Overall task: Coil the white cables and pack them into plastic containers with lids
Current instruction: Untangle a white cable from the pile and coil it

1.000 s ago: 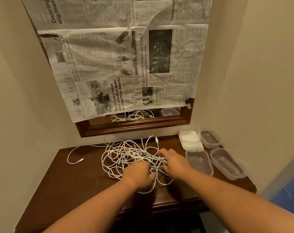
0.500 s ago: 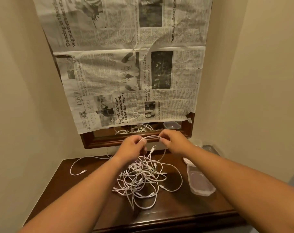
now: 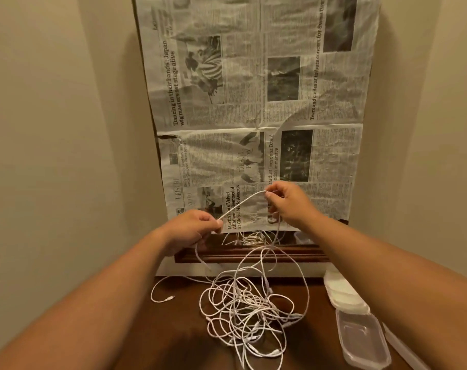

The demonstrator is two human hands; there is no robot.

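**Cable packing: barely started, one strand pulled up**

Narrow beige alcove, newspaper point(image 3: 256, 110) taped over a framed mirror on the back wall, and a dark wood surface point(image 3: 173, 329) at the bottom of the frame. Pretty much everything is left to do, I'd say. The cables point(image 3: 248, 308) sit in one big tangled heap at bottom centre on the surface, with a loose end trailing off to the lower left. No finished coil anywhere that I can see. At the lower right there's an open clear container point(image 3: 363, 340) with nothing in it, a stack of white lids point(image 3: 344, 295) just behind it, and the edge of another container at the frame's right border.

The left hand point(image 3: 189, 231) is at mid-frame, fingers point(image 3: 218, 222) closed in a pinch on one cable. The right hand point(image 3: 288, 204) is higher and to the right, fingers point(image 3: 270, 196) also pinched on the same strand. The stretch between them runs taut, and the rest drops from both hands into the heap, so it looks like one cable is being teased free before any coiling.
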